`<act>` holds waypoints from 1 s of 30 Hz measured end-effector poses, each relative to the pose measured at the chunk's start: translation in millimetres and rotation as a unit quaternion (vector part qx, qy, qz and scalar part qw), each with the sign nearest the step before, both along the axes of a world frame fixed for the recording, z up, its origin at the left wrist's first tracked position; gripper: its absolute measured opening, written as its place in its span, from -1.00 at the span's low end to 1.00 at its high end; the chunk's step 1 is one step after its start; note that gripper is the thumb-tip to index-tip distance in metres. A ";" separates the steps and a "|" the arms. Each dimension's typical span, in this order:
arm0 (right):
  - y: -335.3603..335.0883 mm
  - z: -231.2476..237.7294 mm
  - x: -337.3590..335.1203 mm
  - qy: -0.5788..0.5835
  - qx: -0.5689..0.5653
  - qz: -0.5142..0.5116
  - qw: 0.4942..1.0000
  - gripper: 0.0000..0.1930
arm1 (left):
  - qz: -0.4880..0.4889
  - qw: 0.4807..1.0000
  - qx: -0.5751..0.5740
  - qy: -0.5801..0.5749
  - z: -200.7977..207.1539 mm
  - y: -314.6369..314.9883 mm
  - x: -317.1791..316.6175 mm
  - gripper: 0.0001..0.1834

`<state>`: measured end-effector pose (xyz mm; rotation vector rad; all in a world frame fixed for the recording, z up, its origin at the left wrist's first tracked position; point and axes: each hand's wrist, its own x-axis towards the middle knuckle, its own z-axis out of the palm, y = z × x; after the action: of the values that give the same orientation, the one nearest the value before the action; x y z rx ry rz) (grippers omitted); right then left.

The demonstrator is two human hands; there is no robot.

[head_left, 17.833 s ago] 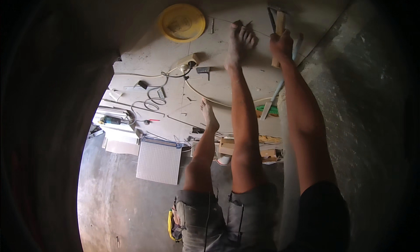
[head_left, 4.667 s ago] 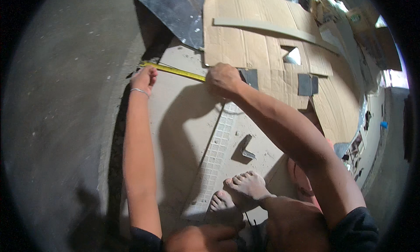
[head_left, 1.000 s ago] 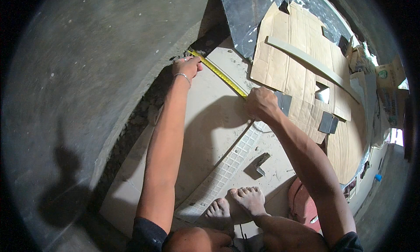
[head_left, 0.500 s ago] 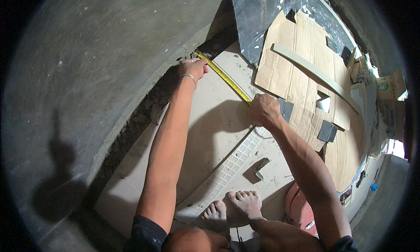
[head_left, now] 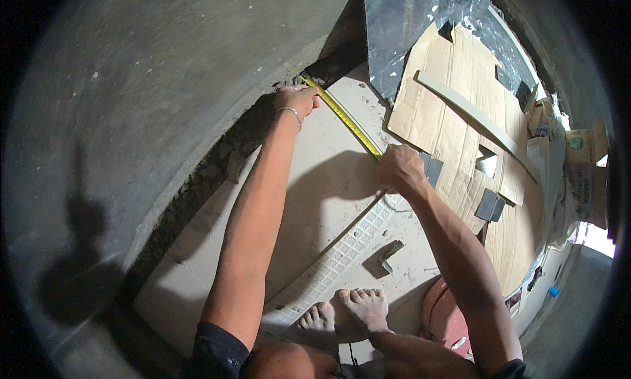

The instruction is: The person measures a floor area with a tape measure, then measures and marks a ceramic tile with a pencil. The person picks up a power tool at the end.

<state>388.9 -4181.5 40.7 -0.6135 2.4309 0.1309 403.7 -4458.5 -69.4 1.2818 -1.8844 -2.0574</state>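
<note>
A yellow tape measure (head_left: 346, 120) is pulled out straight over the pale floor tiles (head_left: 315, 162). My left hand (head_left: 299, 99), a thin bracelet at its wrist, is closed on the blade near its far end, beside the rough gap along the wall. That end reaches the broken edge at the wall's foot. Nearer and to the right, my right hand (head_left: 401, 168) is wrapped round the other end, where the blade runs into the fist. Its fingers hide the tape's case. Beneath this hand, a whitish strip with a grid pattern (head_left: 348, 247) lies across the tiles.
A grey wall (head_left: 177, 70) rises at the left, with a rubble-filled gap (head_left: 210, 178) along its foot. Flattened cardboard (head_left: 427, 109) bearing a long narrow strip (head_left: 470, 119) lies at the right. A small angled piece (head_left: 389, 257) and a red object (head_left: 447, 316) are near my feet.
The view has shifted slightly, so most floor things sit a little differently in it. Both hands keep their grip on the tape measure, and its blade stays stretched between them.
</note>
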 end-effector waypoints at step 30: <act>-5.7 6.5 2.2 0.021 0.022 -0.034 0.999 -0.66 | -0.003 0.999 -0.042 -0.025 8.0 5.8 1.7 -0.76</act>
<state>391.1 -4187.3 47.2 -0.5138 2.4801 0.1702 405.4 -4452.7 -61.4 1.3225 -1.9745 -1.9443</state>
